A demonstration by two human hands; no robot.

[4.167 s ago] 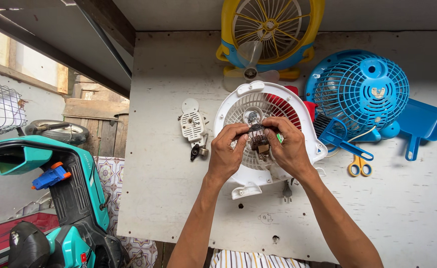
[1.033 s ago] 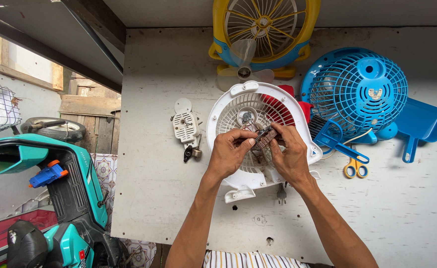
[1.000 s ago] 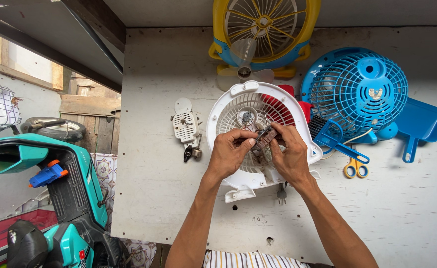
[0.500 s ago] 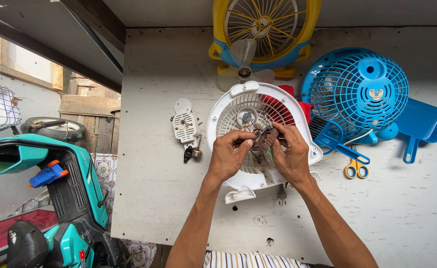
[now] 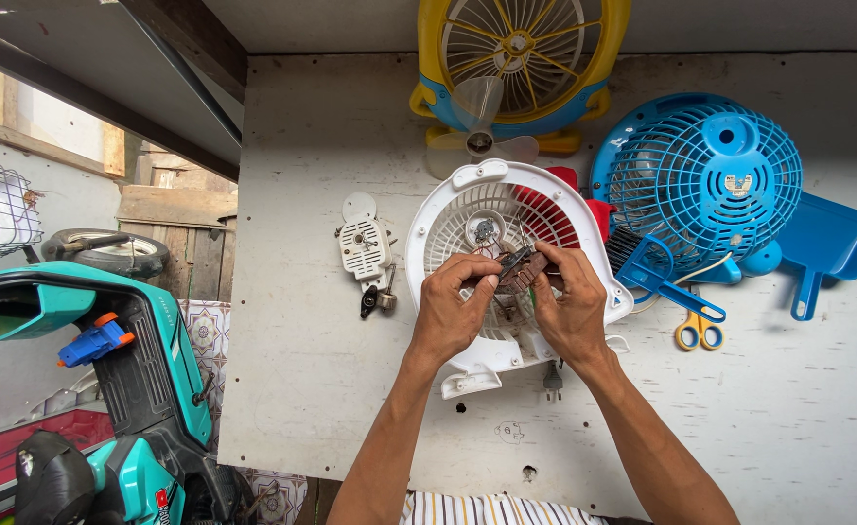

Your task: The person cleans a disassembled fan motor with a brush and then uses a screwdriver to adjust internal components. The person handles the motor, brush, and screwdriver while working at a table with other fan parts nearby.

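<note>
Motor part point(image 5: 524, 269) pinched between both hands, fingers curled.

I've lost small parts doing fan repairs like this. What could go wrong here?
The small dark part is held only at the fingertips of the left hand and right hand over the white fan grille; it might slip through the slats. The scissors nearby could snag a sleeve.

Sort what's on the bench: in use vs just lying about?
In use:
- left hand and right hand, together holding the small motor
- white fan housing under the hands

Lying about:
- blue fan
- yellow fan
- scissors
- blue dustpan
- white motor cover
- plug
</note>
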